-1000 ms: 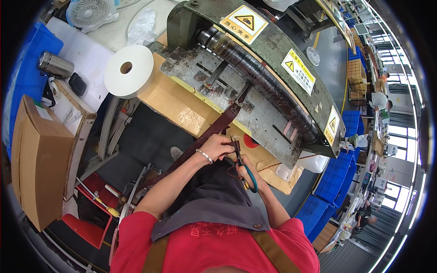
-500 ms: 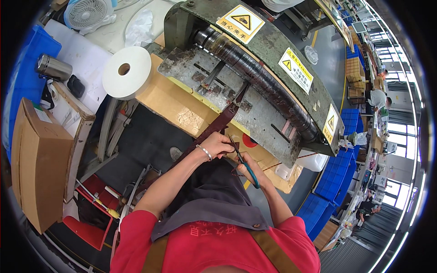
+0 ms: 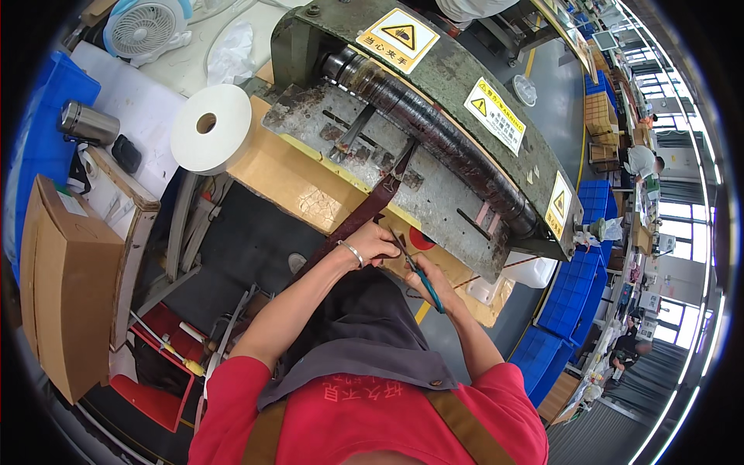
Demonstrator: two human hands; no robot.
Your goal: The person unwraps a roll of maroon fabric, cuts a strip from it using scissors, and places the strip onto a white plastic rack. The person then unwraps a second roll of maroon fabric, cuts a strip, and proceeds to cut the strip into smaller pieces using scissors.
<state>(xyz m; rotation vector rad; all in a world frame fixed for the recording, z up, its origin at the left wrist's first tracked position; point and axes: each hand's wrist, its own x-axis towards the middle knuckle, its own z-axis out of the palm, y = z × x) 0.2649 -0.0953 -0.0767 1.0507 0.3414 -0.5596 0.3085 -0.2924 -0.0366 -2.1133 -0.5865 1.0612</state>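
Sitting across the top is a big green machine [image 3: 434, 101] with a dark roller [image 3: 434, 128]. A long brown strap [image 3: 372, 205] runs from the roller down over the worktop [image 3: 287, 182] to the person. The left hand [image 3: 373, 242] has its fingers closed on the strap. The right hand [image 3: 435, 285] grips small teal scissors [image 3: 418, 271], which touch the strap beside the left hand.

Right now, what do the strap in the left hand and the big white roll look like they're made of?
The strap looks like leather: dark reddish-brown, matte, bending limply from the left hand into the machine. The roll seems paper or non-woven tape: flat white, tightly wound around a brown, probably cardboard, core.
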